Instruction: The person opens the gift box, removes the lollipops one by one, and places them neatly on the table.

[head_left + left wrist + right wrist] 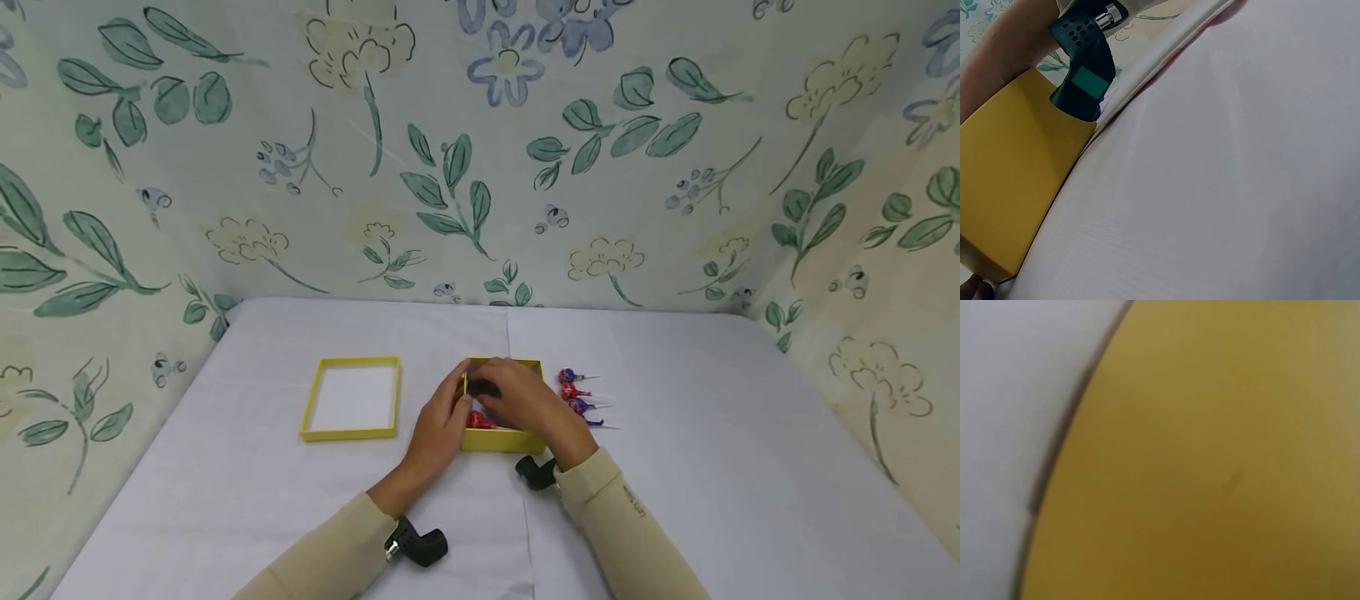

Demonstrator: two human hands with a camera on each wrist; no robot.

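Note:
An open yellow box (501, 439) sits on the white cloth, with a red lollipop (480, 421) lying inside it. My left hand (457, 402) holds the box by its left wall, thumb up along the rim. My right hand (491, 386) reaches over the box from the right, its fingers curled on a dark purple lollipop (483, 388) inside. In the left wrist view the box's yellow wall (1016, 187) fills the left side. The right wrist view shows only blurred yellow box wall (1210, 456) very close. Several more wrapped lollipops (577, 398) lie just right of the box.
The box's yellow lid (352, 400) lies open side up to the left. The white tablecloth (712, 467) covers the table. Floral fabric walls (480, 167) close in the back and both sides. The right arm's black wrist camera (1085, 69) hangs beside the box.

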